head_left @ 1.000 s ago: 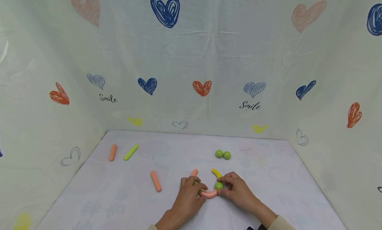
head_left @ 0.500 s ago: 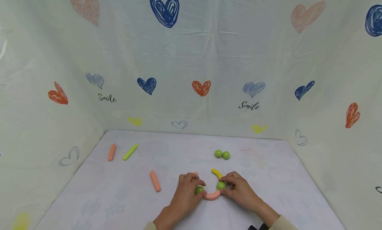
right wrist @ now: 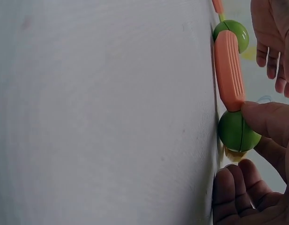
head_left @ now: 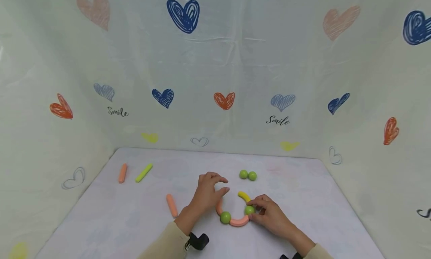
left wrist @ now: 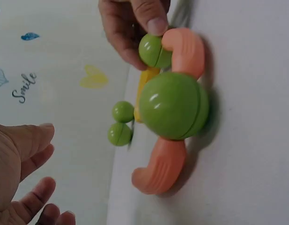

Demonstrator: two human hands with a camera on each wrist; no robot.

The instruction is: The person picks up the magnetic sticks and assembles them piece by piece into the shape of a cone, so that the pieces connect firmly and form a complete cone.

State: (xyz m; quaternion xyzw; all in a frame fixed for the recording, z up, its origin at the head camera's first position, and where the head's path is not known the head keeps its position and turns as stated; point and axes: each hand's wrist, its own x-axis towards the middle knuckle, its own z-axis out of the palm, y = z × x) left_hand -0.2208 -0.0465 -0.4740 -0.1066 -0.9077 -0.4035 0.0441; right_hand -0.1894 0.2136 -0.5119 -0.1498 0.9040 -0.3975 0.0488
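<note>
Curved toy pieces and green balls form a U on the table. A salmon curved piece [head_left: 240, 222] joins the near green ball [head_left: 225, 217] to the right green ball [head_left: 249, 210]. From the right ball a yellow curved piece [head_left: 244, 196] extends away, and from the near ball another salmon curved piece [head_left: 219, 207] does. My right hand [head_left: 269, 216] pinches the right ball, thumb by the salmon piece's end in the right wrist view [right wrist: 236, 131]. My left hand [head_left: 207, 191] hovers beyond the near ball, fingers spread and holding nothing; in the left wrist view it is apart from the balls.
Two loose green balls [head_left: 248, 175] lie further back. A salmon stick [head_left: 171, 205] lies left of my left wrist. Another salmon stick [head_left: 122, 173] and a lime-green stick [head_left: 144, 173] are at the back left. A heart-printed curtain [head_left: 192, 64] encloses the table.
My left hand has let go of the near green ball and lifted away, up and further back. My right hand keeps its hold; the chain has shifted slightly.
</note>
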